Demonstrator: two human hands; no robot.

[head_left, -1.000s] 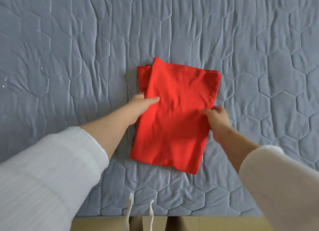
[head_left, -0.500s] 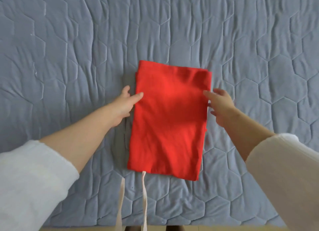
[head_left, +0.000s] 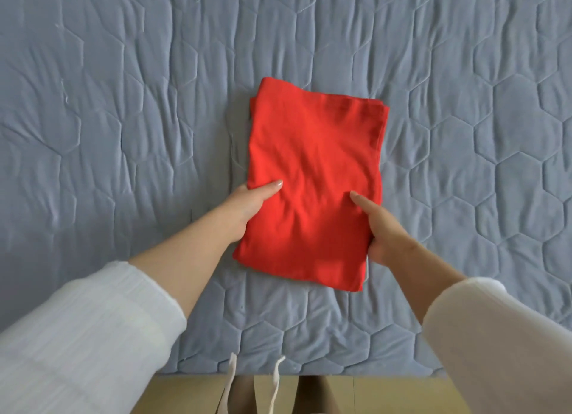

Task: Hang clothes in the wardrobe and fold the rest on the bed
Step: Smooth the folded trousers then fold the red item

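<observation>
Head | folded red garment (head_left: 312,178) on bed (head_left: 123,135) | left fingers (head_left: 272,186), right fingers (head_left: 359,198) pinch its side edges

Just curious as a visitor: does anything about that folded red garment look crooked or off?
Only slightly. The red garment lies a little tilted on the bed, and at its far left corner a lower layer pokes out past the top one. The left hand and right hand pinch its sides.
</observation>
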